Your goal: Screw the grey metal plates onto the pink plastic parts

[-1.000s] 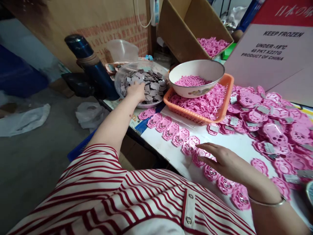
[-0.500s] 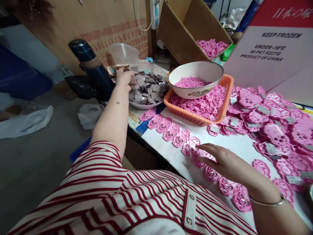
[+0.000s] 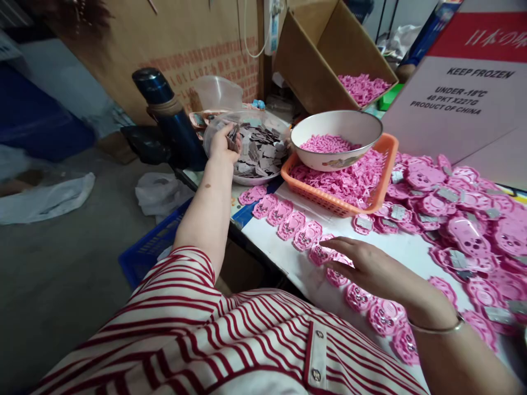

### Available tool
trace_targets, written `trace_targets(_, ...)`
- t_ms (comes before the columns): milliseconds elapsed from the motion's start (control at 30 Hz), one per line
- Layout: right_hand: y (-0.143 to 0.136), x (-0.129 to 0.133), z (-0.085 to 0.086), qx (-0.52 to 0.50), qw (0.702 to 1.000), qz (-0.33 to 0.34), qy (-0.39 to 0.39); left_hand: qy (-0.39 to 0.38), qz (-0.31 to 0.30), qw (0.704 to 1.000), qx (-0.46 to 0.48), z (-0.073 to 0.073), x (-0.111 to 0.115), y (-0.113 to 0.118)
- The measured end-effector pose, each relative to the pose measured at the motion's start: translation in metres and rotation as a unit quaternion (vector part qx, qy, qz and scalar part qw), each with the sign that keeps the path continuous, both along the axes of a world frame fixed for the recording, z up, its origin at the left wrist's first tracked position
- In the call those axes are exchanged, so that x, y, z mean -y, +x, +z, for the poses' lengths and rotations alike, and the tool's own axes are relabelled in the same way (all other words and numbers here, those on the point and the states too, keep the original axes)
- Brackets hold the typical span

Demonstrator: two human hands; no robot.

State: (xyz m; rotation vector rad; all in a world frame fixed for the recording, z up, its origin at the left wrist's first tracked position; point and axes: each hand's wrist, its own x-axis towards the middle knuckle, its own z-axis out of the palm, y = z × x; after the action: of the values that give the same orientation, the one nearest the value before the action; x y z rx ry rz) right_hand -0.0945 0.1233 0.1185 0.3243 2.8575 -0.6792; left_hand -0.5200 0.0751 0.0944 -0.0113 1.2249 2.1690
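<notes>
My left hand (image 3: 223, 144) reaches over the left side of a clear round bowl (image 3: 211, 123), its fingers closed on a few dark flat pieces (image 3: 234, 139). More thin grey and dark pieces (image 3: 259, 151) lie heaped in that bowl. My right hand (image 3: 362, 266), with a bangle on its wrist, hangs low over a row of pink plastic casings (image 3: 291, 225). Its fingers are stretched out and apart, and no object shows in them. The fingers partly cover the casings in the middle of the row. Small shiny parts show in several of these casings.
An enamel bowl (image 3: 337, 159) of small pink pieces sits in an orange basket (image 3: 325, 196) of pink parts. Pink casings with grey plates (image 3: 448, 195) are piled at right. A blue flask (image 3: 173, 118), tilted cardboard box (image 3: 300, 66) and white carton (image 3: 461, 126) stand around.
My left hand has come from the clear bowl's left rim to over the pieces inside, and dark flat pieces now show in its fingers. My right hand has hardly moved. The view has shifted slightly.
</notes>
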Motion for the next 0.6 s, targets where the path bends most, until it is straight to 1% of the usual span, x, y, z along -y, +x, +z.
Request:
trace_targets(33,-0.004,0.000,0.003,-0.002,1.000,0.003,-0.009,0.011,-0.004,1.000,0.008,0.003,0.005,0.009)
trace_targets(67,-0.009,0.000,0.007,-0.006,1.000,0.005,-0.021,0.026,-0.021,0.999,0.022,0.006,0.012,0.021)
trace_targets(167,-0.031,-0.001,0.015,-0.040,0.997,-0.003,-0.072,0.074,-0.093,0.992,0.040,0.008,0.034,0.065)
trace_targets(200,-0.041,-0.001,0.016,-0.061,0.993,-0.013,-0.097,0.078,-0.113,0.990,0.039,0.005,0.041,0.081)
trace_targets(267,-0.065,-0.001,0.014,-0.104,0.979,-0.041,-0.168,0.059,-0.171,0.983,0.037,-0.003,0.052,0.113)
trace_targets(300,-0.079,-0.001,0.012,-0.138,0.968,-0.070,-0.199,0.050,-0.189,0.980,0.040,-0.008,0.056,0.128)
trace_targets(367,-0.105,0.000,0.004,-0.224,0.934,-0.136,-0.242,0.037,-0.217,0.975,0.044,-0.020,0.060,0.154)
trace_targets(400,-0.116,0.001,-0.001,-0.254,0.919,-0.165,-0.253,0.033,-0.230,0.972,0.044,-0.025,0.062,0.165)
trace_targets(467,-0.134,0.001,-0.009,-0.262,0.913,-0.179,-0.256,0.023,-0.261,0.964,0.042,-0.034,0.065,0.181)
trace_targets(533,-0.143,0.000,-0.015,-0.240,0.922,-0.164,-0.257,0.011,-0.289,0.956,0.043,-0.040,0.069,0.191)
trace_targets(600,-0.145,-0.001,-0.017,-0.213,0.930,-0.143,-0.263,0.002,-0.310,0.950,0.047,-0.043,0.075,0.196)
